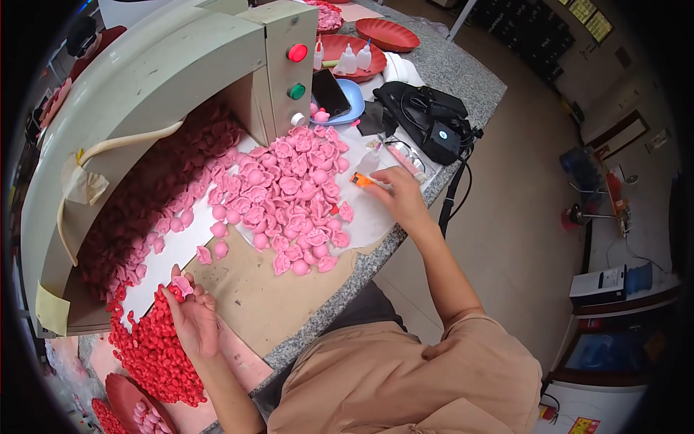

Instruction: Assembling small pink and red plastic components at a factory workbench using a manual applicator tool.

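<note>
Nearest, at about 8 o'clock, the left hand (191, 318) pinches one pink flower piece (182, 286) between thumb and fingers, just above a heap of red pieces (152, 354) at the table's near-left edge. That heap is large, and a red dish (123, 398) at 7 o'clock holds a few more — a fair share looks sorted or finished, though I judge only from the piles. Past it, at the centre, a broad spread of pink pieces (289, 199) lies on white paper, so much seems left to handle. The right hand (397, 192), at 3 o'clock of that spread, curls around a small orange-tipped glue bottle (363, 179), fingers closed on it. Behind, from 10 to 12 o'clock, a grey machine (159, 79) with red and green buttons arches over more dark pink pieces — it crowds the left reach. Farther off at 1 o'clock sit a blue dish with a phone (331, 92), a black bag (426, 116), small bottles and red plates (387, 34) on the table (463, 79).
</note>
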`<state>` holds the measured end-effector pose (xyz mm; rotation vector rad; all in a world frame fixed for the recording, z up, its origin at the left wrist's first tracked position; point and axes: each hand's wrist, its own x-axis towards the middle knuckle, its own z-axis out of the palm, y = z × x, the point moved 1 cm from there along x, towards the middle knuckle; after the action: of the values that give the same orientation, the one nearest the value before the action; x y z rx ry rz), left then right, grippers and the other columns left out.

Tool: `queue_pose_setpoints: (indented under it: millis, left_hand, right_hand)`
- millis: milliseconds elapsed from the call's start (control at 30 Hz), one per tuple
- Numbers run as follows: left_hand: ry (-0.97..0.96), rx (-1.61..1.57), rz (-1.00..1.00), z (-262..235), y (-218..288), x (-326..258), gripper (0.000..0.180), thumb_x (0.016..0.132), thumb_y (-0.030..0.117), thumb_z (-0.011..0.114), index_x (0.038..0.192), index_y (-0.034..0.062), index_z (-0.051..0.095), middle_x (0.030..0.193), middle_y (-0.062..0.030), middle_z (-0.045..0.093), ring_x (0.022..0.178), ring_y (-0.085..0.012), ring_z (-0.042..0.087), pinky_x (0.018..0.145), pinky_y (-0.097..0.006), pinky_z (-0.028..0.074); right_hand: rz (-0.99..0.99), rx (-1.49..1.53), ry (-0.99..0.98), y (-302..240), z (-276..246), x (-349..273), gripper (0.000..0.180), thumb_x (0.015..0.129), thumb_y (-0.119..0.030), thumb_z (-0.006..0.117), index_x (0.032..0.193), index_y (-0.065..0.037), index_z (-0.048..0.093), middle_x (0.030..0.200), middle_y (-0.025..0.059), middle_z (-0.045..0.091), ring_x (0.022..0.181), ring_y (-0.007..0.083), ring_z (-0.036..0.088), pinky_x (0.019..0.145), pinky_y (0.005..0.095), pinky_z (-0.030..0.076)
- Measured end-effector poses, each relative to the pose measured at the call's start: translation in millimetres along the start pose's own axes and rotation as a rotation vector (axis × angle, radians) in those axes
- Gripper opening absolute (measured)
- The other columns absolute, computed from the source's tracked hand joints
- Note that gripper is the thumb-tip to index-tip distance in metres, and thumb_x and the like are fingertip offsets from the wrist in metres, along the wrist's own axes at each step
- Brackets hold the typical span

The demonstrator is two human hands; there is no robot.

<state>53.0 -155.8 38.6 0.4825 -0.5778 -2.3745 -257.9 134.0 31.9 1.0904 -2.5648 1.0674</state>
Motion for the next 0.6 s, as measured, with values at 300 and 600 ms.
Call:
queue_pose_setpoints:
  millis: [300, 600]
  left_hand:
    - [-0.04, -0.019, 0.021, 6, 6, -4, 0.052, 0.098, 0.034, 0.042, 0.139, 0.0067, 0.029, 0.107, -0.0088, 0.056, 0.077, -0.0131, 0.053, 0.067, -0.024, 0.046]
    - [-0.053, -0.039, 0.025, 6, 10, -9, 0.051, 0.097, 0.036, 0.043, 0.139, 0.0089, 0.029, 0.108, -0.0074, 0.056, 0.074, -0.0121, 0.053, 0.065, -0.024, 0.047]
  right_hand:
    - [0.22, 0.329, 0.092, -7, -9, -14, 0.021, 0.084, -0.008, 0.055, 0.103, 0.0, 0.055, 0.086, 0.0065, 0.059, 0.072, 0.0138, 0.057, 0.066, 0.0267, 0.046]
    - [0.309, 0.454, -0.031, -13, -47, 33, 0.037, 0.098, -0.034, 0.039, 0.095, -0.003, 0.059, 0.065, -0.0042, 0.044, 0.056, 0.0038, 0.039, 0.051, 0.0193, 0.03]
